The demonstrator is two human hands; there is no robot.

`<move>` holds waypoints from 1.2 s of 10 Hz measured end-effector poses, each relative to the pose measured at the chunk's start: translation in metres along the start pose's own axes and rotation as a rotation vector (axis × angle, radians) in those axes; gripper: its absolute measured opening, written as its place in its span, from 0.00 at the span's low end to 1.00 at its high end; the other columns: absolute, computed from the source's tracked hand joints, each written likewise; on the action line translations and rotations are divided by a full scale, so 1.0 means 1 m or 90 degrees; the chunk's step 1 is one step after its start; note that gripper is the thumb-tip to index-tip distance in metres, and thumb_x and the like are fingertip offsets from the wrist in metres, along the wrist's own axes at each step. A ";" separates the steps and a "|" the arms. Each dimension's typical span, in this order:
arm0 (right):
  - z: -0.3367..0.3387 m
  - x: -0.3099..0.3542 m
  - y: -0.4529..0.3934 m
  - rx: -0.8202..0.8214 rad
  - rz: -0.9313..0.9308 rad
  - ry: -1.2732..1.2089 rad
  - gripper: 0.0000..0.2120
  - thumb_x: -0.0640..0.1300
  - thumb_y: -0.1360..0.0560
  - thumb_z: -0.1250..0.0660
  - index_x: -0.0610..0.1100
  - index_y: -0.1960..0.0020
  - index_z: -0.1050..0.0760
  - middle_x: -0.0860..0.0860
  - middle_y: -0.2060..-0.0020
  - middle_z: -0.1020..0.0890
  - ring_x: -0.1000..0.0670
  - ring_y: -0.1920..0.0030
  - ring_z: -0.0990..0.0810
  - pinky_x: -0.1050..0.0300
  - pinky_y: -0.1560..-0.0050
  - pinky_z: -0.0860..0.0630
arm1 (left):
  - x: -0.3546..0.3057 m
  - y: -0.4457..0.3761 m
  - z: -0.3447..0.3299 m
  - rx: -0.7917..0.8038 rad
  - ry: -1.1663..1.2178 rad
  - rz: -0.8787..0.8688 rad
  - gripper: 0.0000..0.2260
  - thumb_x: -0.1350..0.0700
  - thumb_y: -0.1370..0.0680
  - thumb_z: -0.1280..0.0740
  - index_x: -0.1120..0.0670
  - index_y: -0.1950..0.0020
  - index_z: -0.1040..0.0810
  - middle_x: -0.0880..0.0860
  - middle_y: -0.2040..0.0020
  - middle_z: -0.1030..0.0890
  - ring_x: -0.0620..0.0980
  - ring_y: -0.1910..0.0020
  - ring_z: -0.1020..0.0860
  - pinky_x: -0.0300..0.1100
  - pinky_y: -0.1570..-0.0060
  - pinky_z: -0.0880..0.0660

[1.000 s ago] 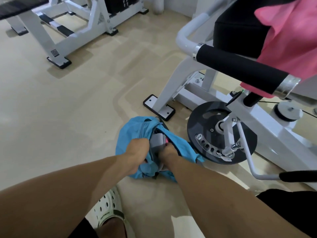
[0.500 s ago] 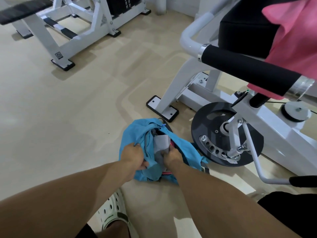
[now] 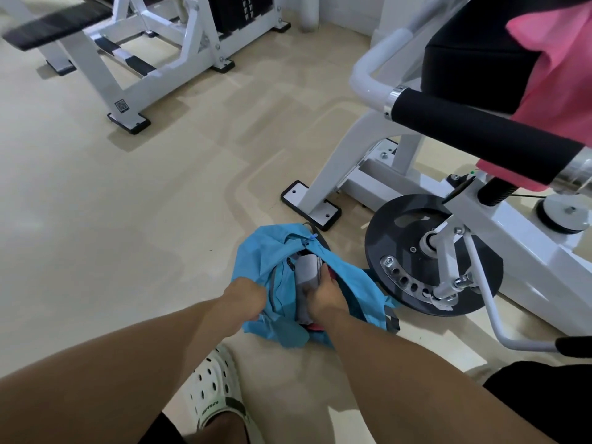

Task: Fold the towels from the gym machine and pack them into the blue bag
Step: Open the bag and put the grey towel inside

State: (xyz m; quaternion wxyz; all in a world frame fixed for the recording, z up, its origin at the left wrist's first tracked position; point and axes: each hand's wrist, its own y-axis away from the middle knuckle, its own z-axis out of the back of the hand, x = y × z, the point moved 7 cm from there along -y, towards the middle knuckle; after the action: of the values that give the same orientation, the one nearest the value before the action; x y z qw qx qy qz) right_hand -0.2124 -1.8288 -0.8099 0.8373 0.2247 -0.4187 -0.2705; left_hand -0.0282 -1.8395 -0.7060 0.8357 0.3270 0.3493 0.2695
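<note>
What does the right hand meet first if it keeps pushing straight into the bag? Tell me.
Probably the grey towel: the right hand already presses against it in the mouth of the blue bag, pointing inward. Beyond it is likely bag fabric, but depth inside is hidden.

QR-code sticker (image 3: 122, 106) on white bench frame (image 3: 105, 75); shoe (image 3: 213, 395) lettering unreadable.

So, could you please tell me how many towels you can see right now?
2 for certain: a grey towel being pushed into the blue bag by the right hand, and a pink towel draped over the gym machine. A reddish scrap inside the bag may be another.
</note>
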 end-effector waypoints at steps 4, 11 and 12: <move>0.029 -0.007 0.014 -0.013 0.046 0.117 0.29 0.54 0.16 0.47 0.54 0.18 0.52 0.47 0.24 0.36 0.41 0.32 0.27 0.47 0.40 0.27 | -0.022 0.005 -0.018 0.084 -0.175 -0.088 0.11 0.50 0.17 0.37 0.58 0.50 0.25 0.57 0.49 0.18 0.51 0.57 0.24 0.41 0.56 0.26; 0.231 0.164 0.224 -0.298 0.605 0.023 0.19 0.38 0.18 0.41 0.47 0.29 0.27 0.52 0.36 0.23 0.55 0.40 0.23 0.58 0.37 0.27 | -0.162 0.180 0.039 -0.216 0.186 -0.656 0.06 0.53 0.17 0.38 0.51 0.46 0.21 0.47 0.49 0.18 0.47 0.47 0.20 0.45 0.46 0.25; 0.280 0.184 0.268 -0.444 0.714 0.017 0.16 0.33 0.20 0.39 0.43 0.38 0.20 0.50 0.43 0.20 0.54 0.45 0.21 0.61 0.43 0.25 | -0.175 0.203 0.042 -0.215 0.182 -0.741 0.07 0.51 0.17 0.37 0.50 0.42 0.22 0.45 0.45 0.19 0.44 0.45 0.21 0.48 0.43 0.23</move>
State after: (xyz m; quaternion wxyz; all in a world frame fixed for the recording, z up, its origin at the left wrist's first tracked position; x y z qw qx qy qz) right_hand -0.2790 -1.7868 -0.3882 0.8799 -0.3090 -0.3496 0.0896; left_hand -0.1482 -1.8435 -0.4622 0.8306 -0.0934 0.5314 -0.1375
